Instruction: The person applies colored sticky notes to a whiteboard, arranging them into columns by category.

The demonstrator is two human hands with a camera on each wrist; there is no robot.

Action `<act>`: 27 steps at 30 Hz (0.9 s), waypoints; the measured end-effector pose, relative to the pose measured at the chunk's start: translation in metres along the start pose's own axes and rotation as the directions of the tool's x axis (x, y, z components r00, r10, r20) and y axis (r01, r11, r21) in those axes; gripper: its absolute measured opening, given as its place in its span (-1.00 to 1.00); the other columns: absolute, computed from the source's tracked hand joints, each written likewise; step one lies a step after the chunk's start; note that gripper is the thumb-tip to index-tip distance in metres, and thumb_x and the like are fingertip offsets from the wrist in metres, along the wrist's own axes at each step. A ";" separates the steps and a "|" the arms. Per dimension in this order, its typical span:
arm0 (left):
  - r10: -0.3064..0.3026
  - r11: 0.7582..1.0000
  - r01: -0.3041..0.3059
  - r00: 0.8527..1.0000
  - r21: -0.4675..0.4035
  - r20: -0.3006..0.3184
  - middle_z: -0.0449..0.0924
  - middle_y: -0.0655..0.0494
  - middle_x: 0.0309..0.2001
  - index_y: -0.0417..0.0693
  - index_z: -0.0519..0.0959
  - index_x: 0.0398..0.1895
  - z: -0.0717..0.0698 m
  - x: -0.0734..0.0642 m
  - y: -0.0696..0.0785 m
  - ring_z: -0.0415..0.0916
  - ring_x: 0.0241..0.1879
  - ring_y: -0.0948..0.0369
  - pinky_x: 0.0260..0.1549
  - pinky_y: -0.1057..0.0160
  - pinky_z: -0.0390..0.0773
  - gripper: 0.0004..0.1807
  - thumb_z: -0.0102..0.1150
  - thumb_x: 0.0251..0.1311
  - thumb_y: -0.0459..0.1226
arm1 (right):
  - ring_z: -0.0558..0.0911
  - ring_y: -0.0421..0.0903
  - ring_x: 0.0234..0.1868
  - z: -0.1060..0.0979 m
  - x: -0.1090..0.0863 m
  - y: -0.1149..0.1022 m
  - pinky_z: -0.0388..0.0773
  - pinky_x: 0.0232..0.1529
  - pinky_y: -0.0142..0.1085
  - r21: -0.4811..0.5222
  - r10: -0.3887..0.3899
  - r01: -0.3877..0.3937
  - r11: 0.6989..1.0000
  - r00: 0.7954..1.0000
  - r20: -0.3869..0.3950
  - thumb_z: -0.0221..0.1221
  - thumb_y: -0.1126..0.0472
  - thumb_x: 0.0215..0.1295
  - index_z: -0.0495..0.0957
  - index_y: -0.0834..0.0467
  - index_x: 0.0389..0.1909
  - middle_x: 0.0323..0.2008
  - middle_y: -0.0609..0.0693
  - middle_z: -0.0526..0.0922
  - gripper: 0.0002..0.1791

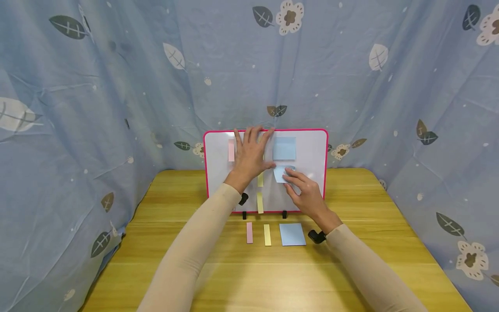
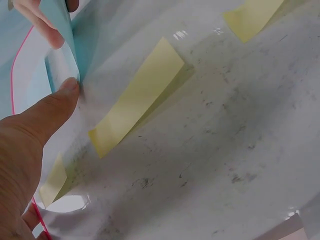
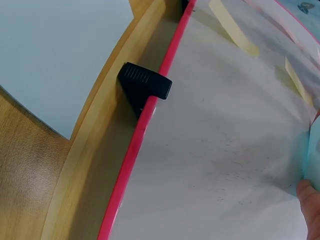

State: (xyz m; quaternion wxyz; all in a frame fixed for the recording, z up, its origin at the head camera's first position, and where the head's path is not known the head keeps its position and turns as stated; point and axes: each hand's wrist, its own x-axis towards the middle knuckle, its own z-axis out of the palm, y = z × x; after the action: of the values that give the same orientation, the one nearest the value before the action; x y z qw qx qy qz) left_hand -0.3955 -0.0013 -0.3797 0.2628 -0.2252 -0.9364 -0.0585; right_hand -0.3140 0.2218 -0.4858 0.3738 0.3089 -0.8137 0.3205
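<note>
A whiteboard [image 1: 308, 190] with a pink frame stands upright on the table. My left hand [image 1: 249, 157] is spread over it, fingers at the top edge, its thumb touching the edge of a lower blue sticky note [image 1: 280, 174]. My right hand [image 1: 306, 193] pinches that note, which bends away from the board in the left wrist view. Another blue sticky note [image 1: 284, 148] lies flat just above. Near my left hand are a pink strip [image 1: 231, 150] and yellow strips [image 1: 260, 203] in a column, partly hidden by that hand.
On the table [image 1: 249, 277] before the board lie a pink strip pad [image 1: 249, 232], a yellow strip pad [image 1: 267, 235] and a blue note pad [image 1: 292, 234]. Black clips [image 3: 145, 82] hold the board's lower edge. A patterned curtain [image 1: 234, 65] surrounds the table.
</note>
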 end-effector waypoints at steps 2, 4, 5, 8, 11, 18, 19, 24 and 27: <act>0.000 1.000 0.000 1.000 0.001 -0.003 0.26 -0.04 0.75 0.37 0.13 0.93 0.000 0.000 0.000 0.12 0.81 -0.14 0.78 -0.67 -0.15 0.40 0.78 0.12 0.34 | 0.84 0.39 0.35 -0.001 0.000 0.000 0.84 0.22 0.18 -0.001 0.000 0.000 1.000 1.000 0.003 0.54 0.51 0.39 0.85 0.38 0.18 0.33 0.36 0.82 -0.63; 0.001 1.000 -0.001 1.000 0.003 -0.007 0.27 -0.04 0.75 0.36 0.14 0.93 0.000 0.000 0.000 0.13 0.80 -0.14 0.78 -0.67 -0.14 0.39 0.78 0.12 0.34 | 0.83 0.40 0.35 -0.001 0.001 0.000 0.84 0.22 0.19 -0.003 0.002 -0.002 1.000 1.000 0.008 0.54 0.51 0.38 0.85 0.38 0.19 0.34 0.36 0.82 -0.63; 0.001 1.000 -0.001 1.000 0.006 -0.010 0.27 -0.04 0.75 0.37 0.14 0.93 0.000 0.000 0.000 0.13 0.80 -0.14 0.78 -0.67 -0.13 0.39 0.78 0.11 0.34 | 0.83 0.40 0.36 -0.001 0.001 0.000 0.83 0.22 0.20 -0.005 0.005 -0.005 1.000 1.000 0.011 0.54 0.51 0.38 0.85 0.38 0.19 0.34 0.36 0.82 -0.63; 0.003 1.000 -0.003 1.000 0.012 -0.021 0.28 -0.04 0.73 0.37 0.14 0.92 0.000 0.000 0.001 0.14 0.79 -0.14 0.78 -0.67 -0.10 0.40 0.79 0.10 0.34 | 0.83 0.40 0.36 -0.001 0.000 0.000 0.83 0.22 0.20 -0.013 0.013 -0.013 1.000 1.000 0.023 0.55 0.51 0.37 0.85 0.38 0.20 0.35 0.36 0.81 -0.61; 0.005 1.000 -0.004 0.999 0.013 -0.032 0.29 -0.04 0.72 0.37 0.15 0.92 0.001 0.000 0.001 0.16 0.78 -0.14 0.77 -0.68 -0.07 0.41 0.81 0.07 0.34 | 0.82 0.41 0.37 -0.001 0.000 0.000 0.83 0.22 0.21 -0.020 0.014 -0.014 1.000 0.999 0.033 0.57 0.51 0.35 0.84 0.39 0.20 0.35 0.36 0.81 -0.60; 0.003 1.000 -0.002 0.999 0.012 -0.032 0.29 -0.05 0.72 0.39 0.14 0.91 0.004 0.000 0.000 0.15 0.78 -0.14 0.77 -0.68 -0.08 0.42 0.81 0.06 0.35 | 0.80 0.41 0.41 0.000 -0.002 0.001 0.81 0.27 0.19 -0.030 0.020 -0.018 0.999 0.998 0.062 0.58 0.48 0.36 0.83 0.39 0.22 0.39 0.35 0.79 -0.58; 0.002 1.000 -0.002 1.000 0.014 -0.029 0.29 -0.05 0.72 0.39 0.13 0.91 0.004 0.000 0.000 0.15 0.78 -0.14 0.77 -0.68 -0.08 0.43 0.81 0.04 0.35 | 0.79 0.41 0.42 0.000 -0.002 0.001 0.80 0.27 0.19 -0.033 0.021 -0.019 0.999 0.998 0.066 0.59 0.48 0.36 0.83 0.39 0.23 0.39 0.35 0.79 -0.57; 0.002 0.999 -0.001 1.000 0.037 -0.018 0.28 -0.06 0.74 0.39 0.10 0.93 0.003 -0.001 0.001 0.14 0.79 -0.15 0.77 -0.68 -0.08 0.50 0.83 -0.02 0.39 | 0.78 0.42 0.44 -0.001 -0.003 0.000 0.79 0.30 0.19 -0.049 0.023 -0.019 0.999 0.996 0.088 0.59 0.46 0.37 0.82 0.40 0.25 0.42 0.37 0.77 -0.56; 0.003 0.999 -0.002 1.000 0.047 -0.016 0.28 -0.07 0.75 0.39 0.09 0.93 0.004 -0.001 0.001 0.13 0.79 -0.15 0.77 -0.68 -0.09 0.52 0.83 -0.04 0.39 | 0.76 0.42 0.47 -0.002 -0.002 -0.003 0.77 0.34 0.19 -0.066 0.036 -0.028 0.997 0.993 0.116 0.58 0.43 0.41 0.80 0.41 0.28 0.45 0.38 0.74 -0.55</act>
State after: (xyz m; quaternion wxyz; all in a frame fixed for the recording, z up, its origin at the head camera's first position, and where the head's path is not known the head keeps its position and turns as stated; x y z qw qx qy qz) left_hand -0.3960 0.0005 -0.3831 0.2755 -0.2198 -0.9351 -0.0380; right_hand -0.3101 0.2221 -0.4859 0.3299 0.3021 -0.8489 0.2815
